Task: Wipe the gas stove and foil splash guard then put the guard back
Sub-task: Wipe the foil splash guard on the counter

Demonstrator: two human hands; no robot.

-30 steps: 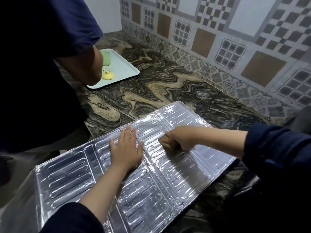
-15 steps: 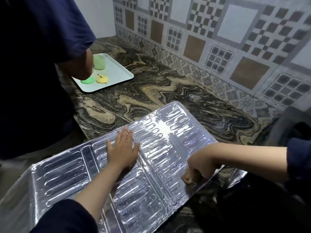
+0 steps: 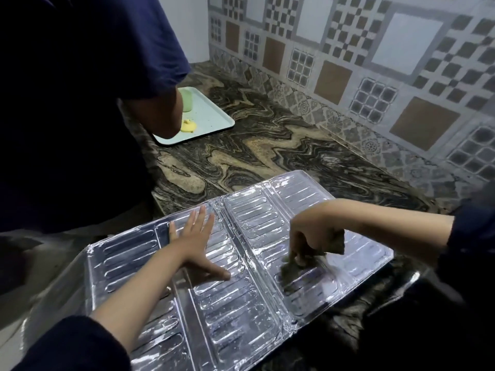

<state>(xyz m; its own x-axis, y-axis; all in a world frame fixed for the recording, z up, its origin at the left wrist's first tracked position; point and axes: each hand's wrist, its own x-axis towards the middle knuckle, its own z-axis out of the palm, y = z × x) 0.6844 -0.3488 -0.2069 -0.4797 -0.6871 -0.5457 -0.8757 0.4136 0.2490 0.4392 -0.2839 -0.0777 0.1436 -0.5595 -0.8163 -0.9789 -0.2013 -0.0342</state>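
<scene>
Foil splash guard [image 3: 241, 277], opened flat on the marbled stone counter [image 3: 267, 145], its ribbed panels facing up and its near left end reaching out past the counter's edge. Left hand [image 3: 197, 245] lies palm-down on the middle panels, fingers spread and released, gripping nothing and only pressing the sheet flat. Right hand [image 3: 308, 236] is clenched on a dark, crumpled cloth [image 3: 297, 266], whose lower end touches the right-hand panel near the fold. The step in hand appears to be wiping the guard; the stove itself is not in view. A second person in a dark blue shirt [image 3: 80, 103] stands just beside the guard's far left, an elbow above a pale tray [image 3: 211, 119] that carries a green cup [image 3: 187, 100] and a yellow blob [image 3: 188, 126].

Risks, judged from this position:
- Thin foil would likely crease or tear at the fold lines if the cloth is pushed hard across the ribs.
- The unsupported end could sag or slide off should the flat hand lift.
- The bystander's arm is near enough to knock the sheet.
</scene>
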